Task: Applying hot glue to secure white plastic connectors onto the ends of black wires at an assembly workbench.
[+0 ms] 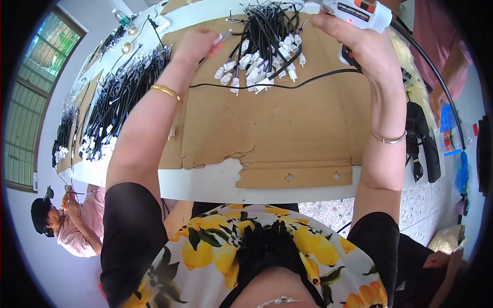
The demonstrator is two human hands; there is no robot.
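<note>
Left hand (197,46): closed, pinching a white-tipped cable (221,38)
Right hand (367,46): wrapped round a white corded tool (379,18)
Black cable bundle (264,28): on cardboard (277,123), between hands

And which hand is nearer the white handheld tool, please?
Right: the right hand holds the white handheld tool, while the left hand is apart, well to its left.

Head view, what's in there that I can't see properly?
Upper part of the white tool: head view, cut off by the top edge.
Its grip: head view, mostly behind the right hand.
How the left hand pinches the wire: head view, blurred and covered by its own fingers.
How many cables are bunched: head view, they hide one another.
</note>
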